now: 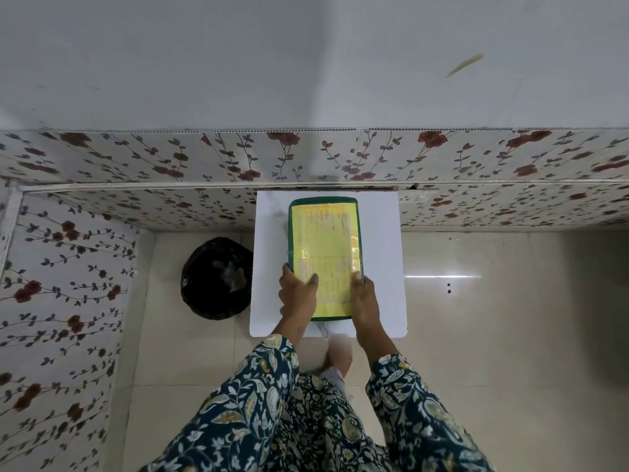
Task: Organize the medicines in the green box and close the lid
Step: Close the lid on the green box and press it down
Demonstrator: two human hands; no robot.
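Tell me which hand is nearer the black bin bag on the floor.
Left. The left hand grips the green box's near-left edge, on the side facing the black bin bag; the right hand holds the near-right edge, farther away.

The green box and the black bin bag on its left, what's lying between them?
In the head view, only a bare strip of the white tabletop lies between the green box and the black bin bag; the bag sits on the floor.

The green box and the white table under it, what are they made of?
The green box looks like plastic: smooth rounded rim, with a shiny, probably taped or laminated, yellow paper label on its lid. The white table seems a smooth matte board with faint grey marble-like veins; whether laminate or plastic is unclear.
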